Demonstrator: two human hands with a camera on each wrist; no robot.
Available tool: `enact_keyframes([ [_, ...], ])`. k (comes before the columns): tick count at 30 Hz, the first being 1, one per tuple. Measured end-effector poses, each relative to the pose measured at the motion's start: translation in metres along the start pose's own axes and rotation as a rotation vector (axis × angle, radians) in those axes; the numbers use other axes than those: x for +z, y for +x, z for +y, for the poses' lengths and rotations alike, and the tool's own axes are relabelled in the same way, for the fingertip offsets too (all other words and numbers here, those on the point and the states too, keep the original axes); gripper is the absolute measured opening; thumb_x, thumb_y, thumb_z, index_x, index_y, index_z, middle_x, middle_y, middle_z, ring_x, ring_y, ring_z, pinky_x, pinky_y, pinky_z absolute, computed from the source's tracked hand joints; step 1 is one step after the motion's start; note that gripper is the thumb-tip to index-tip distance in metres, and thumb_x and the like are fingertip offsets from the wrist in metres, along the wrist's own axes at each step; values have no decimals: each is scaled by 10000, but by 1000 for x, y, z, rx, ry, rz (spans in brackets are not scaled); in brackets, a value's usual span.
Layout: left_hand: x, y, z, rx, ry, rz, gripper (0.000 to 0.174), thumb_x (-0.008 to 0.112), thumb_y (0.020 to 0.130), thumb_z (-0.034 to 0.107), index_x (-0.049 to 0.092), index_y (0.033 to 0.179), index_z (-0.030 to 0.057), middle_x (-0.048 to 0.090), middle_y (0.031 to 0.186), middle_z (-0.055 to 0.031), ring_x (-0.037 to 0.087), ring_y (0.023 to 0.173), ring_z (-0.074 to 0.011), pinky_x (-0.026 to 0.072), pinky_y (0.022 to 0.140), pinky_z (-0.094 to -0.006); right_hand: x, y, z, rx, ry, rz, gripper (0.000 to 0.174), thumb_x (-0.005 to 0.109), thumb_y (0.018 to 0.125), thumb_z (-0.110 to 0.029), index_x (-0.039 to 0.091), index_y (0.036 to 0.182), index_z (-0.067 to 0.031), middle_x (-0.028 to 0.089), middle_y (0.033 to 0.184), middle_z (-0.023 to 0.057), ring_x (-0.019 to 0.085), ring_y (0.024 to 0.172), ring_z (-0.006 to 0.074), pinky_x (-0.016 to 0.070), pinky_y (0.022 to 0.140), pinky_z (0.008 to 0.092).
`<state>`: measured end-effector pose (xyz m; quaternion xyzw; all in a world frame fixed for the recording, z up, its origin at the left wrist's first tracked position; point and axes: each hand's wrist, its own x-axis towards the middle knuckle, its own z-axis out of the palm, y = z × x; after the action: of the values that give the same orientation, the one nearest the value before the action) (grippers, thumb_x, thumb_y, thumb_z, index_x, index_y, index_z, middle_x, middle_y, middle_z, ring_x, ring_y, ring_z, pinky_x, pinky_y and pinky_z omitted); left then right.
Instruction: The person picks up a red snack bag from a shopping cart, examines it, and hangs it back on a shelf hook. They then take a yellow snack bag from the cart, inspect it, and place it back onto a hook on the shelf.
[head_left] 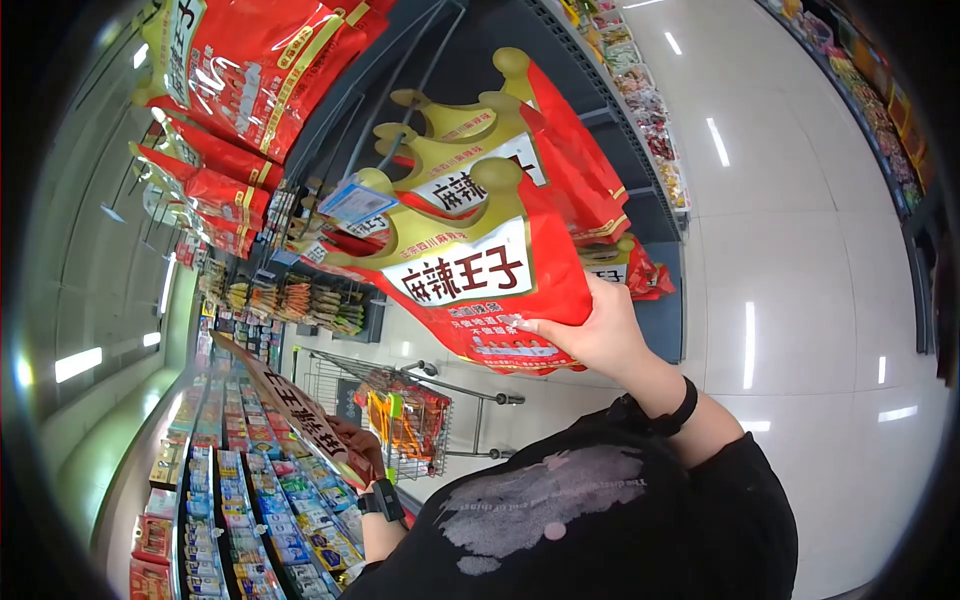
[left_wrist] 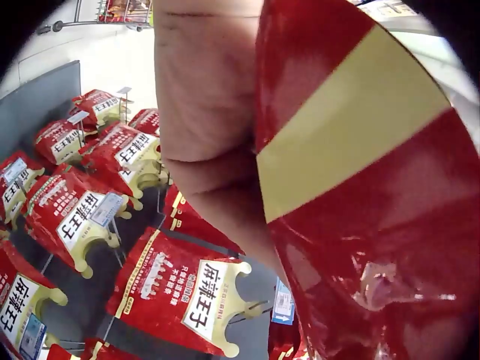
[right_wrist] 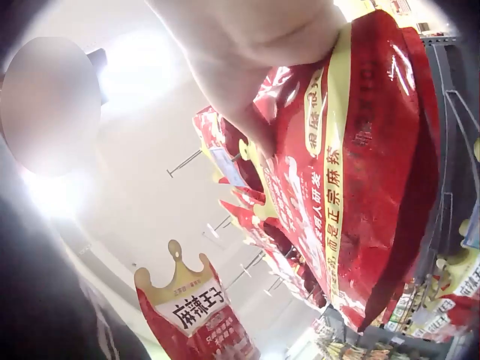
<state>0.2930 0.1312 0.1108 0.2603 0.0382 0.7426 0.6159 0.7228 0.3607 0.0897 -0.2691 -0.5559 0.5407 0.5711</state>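
Note:
My right hand (head_left: 608, 332) grips the lower side edge of a red snack bag (head_left: 470, 285), thumb across its front. The bag has a gold crown-shaped top and a white label with dark lettering. A blue-and-white price tag (head_left: 357, 200) on the rack overlaps its upper left corner, and similar bags hang close behind. Seen from the right wrist, that hand (right_wrist: 251, 45) covers one end of the bag (right_wrist: 367, 172). Lower down on the left, my left hand (head_left: 362, 448) holds a second red snack bag (head_left: 305, 418) by its bottom end, crown top pointing away.
More red bags (head_left: 265, 75) hang on hooks at the upper left. Dark rack panels (head_left: 660, 270) stand behind the bags. A wire shopping cart (head_left: 420, 430) with orange and red things is below; packed shelves (head_left: 250, 500) line the lower left. Pale floor tiles (head_left: 790, 300) stretch to the right.

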Motion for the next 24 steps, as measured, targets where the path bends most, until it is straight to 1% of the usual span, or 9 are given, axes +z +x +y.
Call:
enact_keyframes([
  [2,0,-10,-4,28,11,19,467,492,915,312,419,1343,142,583,1183,-123,632,896,-302,532,754,-360,2,-1,-3,51,-26,12,499,782,672,-183,579,1095,-12,677,929,139,672,840,235,520,752,323],
  [6,6,-32,-10,73,21,46,465,492,915,315,421,1342,143,588,1177,-114,631,900,-299,529,767,-367,5,4,-1,42,-26,23,493,785,671,-193,582,1082,-11,677,929,139,672,833,237,520,742,326],
  [8,2,-48,-16,96,14,51,465,492,916,317,422,1342,144,590,1174,-110,631,901,-297,527,774,-370,3,3,-5,65,64,28,487,791,669,-207,587,1066,-13,677,928,135,671,826,240,520,733,330],
  [13,-5,-88,-35,111,-42,62,463,491,916,321,425,1340,145,595,1167,-99,630,906,-293,522,791,-379,-1,2,-9,76,10,23,482,786,679,-279,599,1031,-8,674,927,135,665,841,231,511,754,331],
  [17,-5,-128,-75,178,-85,69,462,491,917,324,427,1339,146,599,1161,-90,629,910,-290,518,805,-386,-14,11,-17,-24,-17,-4,413,757,709,-226,597,1019,-5,672,928,139,664,843,238,515,746,333],
  [18,-3,-149,-82,166,-142,40,554,488,900,429,377,1371,159,536,1252,-77,557,1067,-303,452,915,-457,-17,11,-27,-4,-55,-18,396,745,721,-206,594,1022,1,668,930,141,663,836,245,517,737,330],
  [21,-10,-180,-103,227,-132,49,559,487,898,433,374,1372,160,531,1257,-77,551,1074,-303,448,918,-459,-28,13,-44,19,-126,-73,384,738,734,-195,593,1032,-2,670,939,130,666,829,220,521,732,315],
  [23,-1,-199,-114,280,-90,77,563,487,897,438,371,1374,160,526,1262,-77,545,1080,-304,444,922,-462,-30,19,-32,184,191,-199,387,739,742,-199,593,1044,-7,673,944,115,666,824,182,524,733,301],
  [24,5,-208,-124,309,-73,92,566,487,896,440,370,1374,161,523,1265,-78,542,1084,-304,442,923,-463,-32,19,-35,191,183,-226,387,739,742,-199,593,1044,-7,673,944,115,666,824,182,524,733,301],
])
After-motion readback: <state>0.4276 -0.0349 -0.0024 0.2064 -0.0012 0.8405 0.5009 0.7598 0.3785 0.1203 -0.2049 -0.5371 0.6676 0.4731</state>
